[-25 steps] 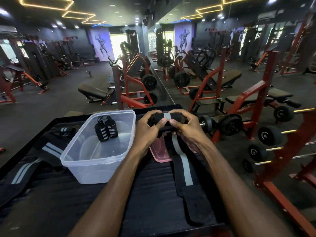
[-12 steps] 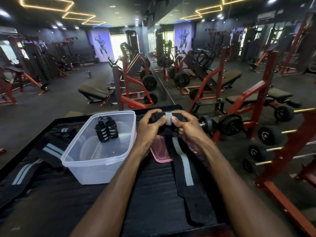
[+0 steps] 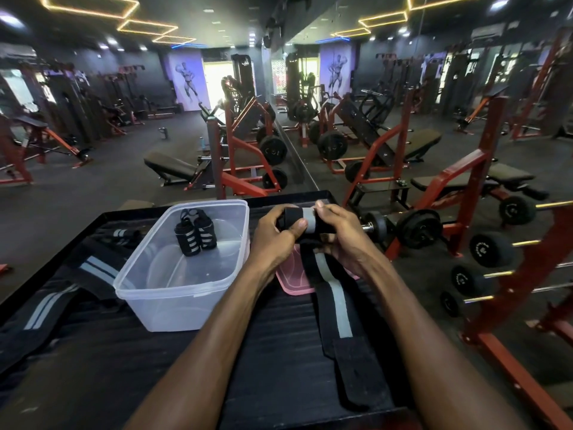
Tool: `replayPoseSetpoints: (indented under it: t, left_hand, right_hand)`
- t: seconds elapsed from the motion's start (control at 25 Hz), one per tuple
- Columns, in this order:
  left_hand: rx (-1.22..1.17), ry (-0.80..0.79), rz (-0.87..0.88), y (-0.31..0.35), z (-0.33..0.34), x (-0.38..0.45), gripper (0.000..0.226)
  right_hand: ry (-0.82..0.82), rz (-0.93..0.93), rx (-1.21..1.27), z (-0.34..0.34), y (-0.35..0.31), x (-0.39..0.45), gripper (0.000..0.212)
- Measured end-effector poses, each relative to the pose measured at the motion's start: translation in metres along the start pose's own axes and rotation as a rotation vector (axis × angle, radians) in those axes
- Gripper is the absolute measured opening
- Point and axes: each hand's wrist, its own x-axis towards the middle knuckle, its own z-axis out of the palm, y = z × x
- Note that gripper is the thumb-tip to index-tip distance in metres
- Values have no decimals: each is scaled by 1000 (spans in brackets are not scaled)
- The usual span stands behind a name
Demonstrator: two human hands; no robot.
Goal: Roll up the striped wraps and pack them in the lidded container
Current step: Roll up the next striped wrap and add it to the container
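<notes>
On the black table point(image 3: 130, 352) in the gym, I am rolling a striped wrap point(image 3: 305, 220) near the far edge, left hand point(image 3: 273, 240) and right hand point(image 3: 339, 237) both gripping the roll. Next I judge: winding in its tail, then dropping it in the container point(image 3: 173, 293) beside two rolls point(image 3: 195, 232).

2 rolled wraps point(image 3: 194, 232) in 1 container point(image 3: 173, 293), 1 pink lid point(image 3: 291, 279), 2 hands point(image 3: 273, 235).
</notes>
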Motion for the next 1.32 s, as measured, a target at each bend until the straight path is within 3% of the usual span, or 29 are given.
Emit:
replayPoseSetpoints:
  t: [0.12, 0.28, 0.36, 0.44, 0.6, 0.8, 1.0, 1.2, 1.32]
  left_hand:
    - [29, -33, 19, -2, 4, -1, 34]
    - [-179, -19, -121, -2, 3, 0, 25]
    - [-160, -12, -142, -2, 4, 0, 19]
    - [-121, 12, -103, -1, 2, -1, 15]
    - [9, 25, 16, -1, -3, 1, 37]
    - [-98, 64, -59, -1, 4, 0, 37]
    - [-54, 137, -39, -5, 4, 3, 36]
    - [12, 100, 32, -3, 6, -1, 43]
    - [-54, 110, -39, -4, 8, -1, 49]
  right_hand:
    - [85, -132, -51, -4, 6, 7, 1]
    - [91, -277, -165, -9, 9, 7, 16]
    - [77, -326, -241, -10, 10, 7, 20]
    - [84, -293, -236, -9, 11, 7, 26]
    - [23, -141, -116, -3, 9, 6, 18]
    - [107, -216, -111, -6, 14, 10, 23]
    - [43, -141, 64, 0, 10, 6, 27]
    - [-2, -181, -34, -2, 15, 7, 11]
    - [50, -239, -32, -3, 16, 7, 10]
